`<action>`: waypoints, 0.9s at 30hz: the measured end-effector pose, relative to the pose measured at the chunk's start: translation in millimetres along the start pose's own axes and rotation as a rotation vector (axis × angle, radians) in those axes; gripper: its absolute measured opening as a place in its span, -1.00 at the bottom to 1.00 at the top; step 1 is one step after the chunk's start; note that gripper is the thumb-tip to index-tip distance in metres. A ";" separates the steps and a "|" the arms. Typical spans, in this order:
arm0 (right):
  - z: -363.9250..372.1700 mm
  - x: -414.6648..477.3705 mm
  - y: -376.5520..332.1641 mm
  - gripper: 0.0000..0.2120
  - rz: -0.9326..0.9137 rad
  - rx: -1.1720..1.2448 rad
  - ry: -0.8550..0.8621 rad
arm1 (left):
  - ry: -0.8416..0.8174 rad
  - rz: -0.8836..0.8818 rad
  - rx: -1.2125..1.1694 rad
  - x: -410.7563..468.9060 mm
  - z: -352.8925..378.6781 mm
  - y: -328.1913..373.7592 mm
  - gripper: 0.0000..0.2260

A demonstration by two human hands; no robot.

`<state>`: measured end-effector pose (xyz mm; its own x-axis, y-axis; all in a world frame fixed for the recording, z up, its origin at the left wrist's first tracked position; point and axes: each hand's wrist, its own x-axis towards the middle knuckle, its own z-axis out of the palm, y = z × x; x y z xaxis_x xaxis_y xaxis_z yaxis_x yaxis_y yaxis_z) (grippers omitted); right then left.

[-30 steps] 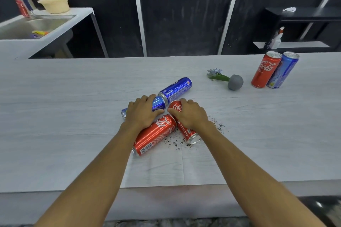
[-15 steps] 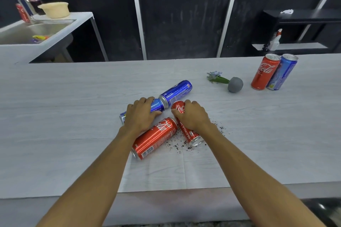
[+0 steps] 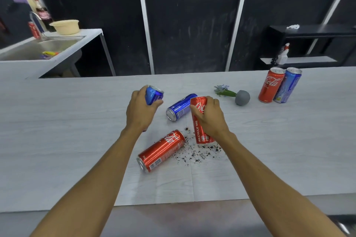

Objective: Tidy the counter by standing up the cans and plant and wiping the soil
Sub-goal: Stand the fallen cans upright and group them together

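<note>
My left hand (image 3: pixel 141 109) grips a blue can (image 3: pixel 154 94), raised off the pale counter (image 3: pixel 57 140) and close to upright. My right hand (image 3: pixel 211 117) grips a red can (image 3: pixel 200 121) that stands nearly upright, its base at the counter. Between them a second blue can (image 3: pixel 180 107) lies on its side. A second red can (image 3: pixel 161 151) lies on its side nearer to me. Dark soil crumbs (image 3: pixel 198 152) are scattered beside it. A small plant with a grey round pot (image 3: pixel 242 97) lies tipped over at the right.
A red can (image 3: pixel 270 85) and a blue can (image 3: pixel 288 85) stand upright together at the far right. A sink unit (image 3: pixel 46 44) with a cream bowl (image 3: pixel 65 26) stands beyond the counter at the left. A dark shelf holds a spray bottle (image 3: pixel 283 55) at the right.
Both hands have lifted their cans from lying to near upright: the left raised a blue can, the right tipped up a red one. The camera view has shifted upward.
</note>
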<state>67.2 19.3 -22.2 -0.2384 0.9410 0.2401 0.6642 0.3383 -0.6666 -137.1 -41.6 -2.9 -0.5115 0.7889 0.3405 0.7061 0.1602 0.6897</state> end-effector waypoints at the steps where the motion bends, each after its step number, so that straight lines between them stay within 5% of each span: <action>1: -3.7 0.7 0.1 -0.40 -0.004 0.013 0.021 | 0.021 0.007 -0.035 1.6 -1.5 5.5 -0.42; 9: -43.7 4.0 13.8 -0.40 -0.012 0.115 0.190 | 0.029 0.109 -0.251 1.7 19.8 70.8 -0.45; 27: -141.4 1.6 145.0 -0.39 0.232 0.155 0.433 | -0.329 0.212 -0.406 -43.4 181.4 199.8 -0.42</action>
<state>263.3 69.8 -18.7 0.2398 0.9160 0.3217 0.5443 0.1475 -0.8259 115.0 63.8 4.2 -0.1531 0.9329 0.3259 0.4988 -0.2118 0.8405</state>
